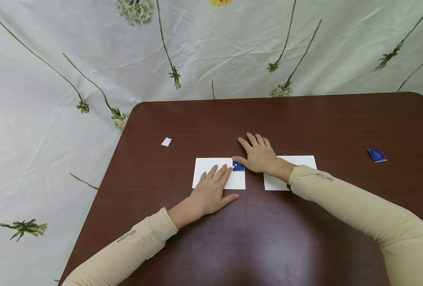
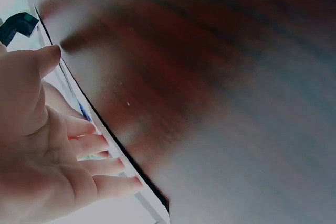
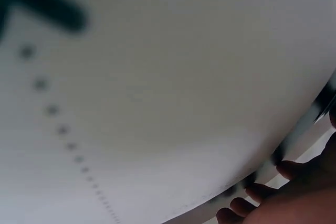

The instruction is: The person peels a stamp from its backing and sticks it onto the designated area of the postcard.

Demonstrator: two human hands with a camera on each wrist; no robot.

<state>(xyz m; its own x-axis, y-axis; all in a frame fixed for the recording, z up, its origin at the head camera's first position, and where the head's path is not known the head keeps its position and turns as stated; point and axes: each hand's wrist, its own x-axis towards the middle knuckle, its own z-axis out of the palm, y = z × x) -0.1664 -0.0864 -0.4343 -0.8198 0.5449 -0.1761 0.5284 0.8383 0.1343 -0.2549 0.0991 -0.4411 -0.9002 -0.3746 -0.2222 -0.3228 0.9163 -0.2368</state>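
Observation:
In the head view two white sheets lie side by side on the table. My left hand (image 1: 209, 194) rests with straight fingers on the left sheet (image 1: 205, 167). A small blue packet (image 1: 238, 166) lies at that sheet's upper right, and the thumb of my right hand (image 1: 259, 155) touches its top edge. The right hand's other fingers are spread over the table, its wrist above the right sheet (image 1: 300, 161). The left wrist view shows the left palm (image 2: 52, 150) with extended fingers. In the right wrist view the right fingers (image 3: 278, 190) are dark at the lower right.
A small white piece (image 1: 166, 142) lies at the table's back left. Another blue packet (image 1: 377, 155) lies at the right. The dark red-brown table (image 1: 211, 127) ends at a pale cloth (image 1: 211, 47) with printed flowers behind it.

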